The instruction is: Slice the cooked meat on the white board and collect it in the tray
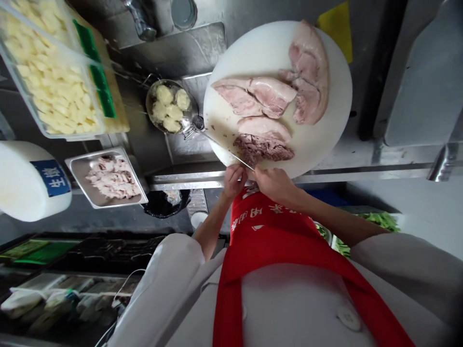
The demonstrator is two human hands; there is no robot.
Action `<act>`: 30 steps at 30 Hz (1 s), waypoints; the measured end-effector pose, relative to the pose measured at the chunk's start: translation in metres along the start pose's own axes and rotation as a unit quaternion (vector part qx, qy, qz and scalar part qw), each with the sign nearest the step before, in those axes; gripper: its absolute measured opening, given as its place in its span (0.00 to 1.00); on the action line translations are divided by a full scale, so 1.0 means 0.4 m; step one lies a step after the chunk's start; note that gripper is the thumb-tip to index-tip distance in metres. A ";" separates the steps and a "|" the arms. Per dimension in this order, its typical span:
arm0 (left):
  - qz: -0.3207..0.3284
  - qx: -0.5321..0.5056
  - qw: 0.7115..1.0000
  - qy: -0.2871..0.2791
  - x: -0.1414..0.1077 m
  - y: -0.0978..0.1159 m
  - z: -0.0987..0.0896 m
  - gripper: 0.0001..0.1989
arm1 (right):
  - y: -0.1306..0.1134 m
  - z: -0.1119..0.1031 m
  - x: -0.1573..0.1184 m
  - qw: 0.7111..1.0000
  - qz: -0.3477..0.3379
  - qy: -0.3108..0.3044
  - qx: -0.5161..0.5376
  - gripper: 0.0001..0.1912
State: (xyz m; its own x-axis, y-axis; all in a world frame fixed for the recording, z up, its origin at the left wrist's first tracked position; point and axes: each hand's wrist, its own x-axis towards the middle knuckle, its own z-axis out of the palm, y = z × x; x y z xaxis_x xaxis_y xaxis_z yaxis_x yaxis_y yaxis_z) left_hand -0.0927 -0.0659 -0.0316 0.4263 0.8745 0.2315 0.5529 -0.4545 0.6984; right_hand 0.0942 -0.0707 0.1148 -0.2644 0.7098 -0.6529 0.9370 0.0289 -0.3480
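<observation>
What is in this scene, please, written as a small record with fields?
board: round, white, bearing meat
left hand: at board's near edge; grip unclear
right hand: beside left, at end of thin metal tool
pot: yellowish lumps
steel tray: pale meat pieces
apron: red

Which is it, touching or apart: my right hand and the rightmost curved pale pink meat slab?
Apart. The head view shows bare round white board between your right hand and the curved pale pink slab.
</observation>
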 end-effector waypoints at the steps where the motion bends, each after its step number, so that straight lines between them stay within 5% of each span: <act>1: 0.002 0.000 1.000 -0.002 -0.001 -0.003 0.002 0.10 | 0.002 -0.001 -0.014 1.000 0.003 -0.007 -0.005 0.19; 10: 0.017 0.012 1.000 0.022 0.001 -0.006 0.005 0.11 | 0.013 0.001 -0.080 0.999 0.011 -0.044 -0.011 0.16; 17: 0.035 0.008 0.999 0.033 0.005 -0.004 0.006 0.10 | -0.016 -0.004 0.032 1.000 -0.024 0.020 0.006 0.14; 22: 0.008 -0.014 1.000 0.009 0.002 0.011 -0.007 0.12 | -0.016 -0.055 0.106 0.996 -0.039 0.072 0.035 0.15; 26: 0.004 0.007 1.000 0.001 0.004 0.027 -0.019 0.10 | 0.046 -0.091 0.031 0.985 -0.010 0.131 0.110 0.20; 30: 0.000 -0.008 1.000 -0.007 0.022 0.036 -0.035 0.08 | 0.126 -0.080 -0.110 0.949 0.090 0.196 0.229 0.19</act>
State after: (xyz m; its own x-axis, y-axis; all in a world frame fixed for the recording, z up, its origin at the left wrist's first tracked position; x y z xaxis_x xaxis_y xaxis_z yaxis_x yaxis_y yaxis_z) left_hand -0.0911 -0.0625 -0.0103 0.4355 0.8724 0.2219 0.5420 -0.4509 0.7092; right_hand 0.1606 -0.0780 0.1475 0.0804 0.8839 -0.4607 0.7372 -0.3638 -0.5693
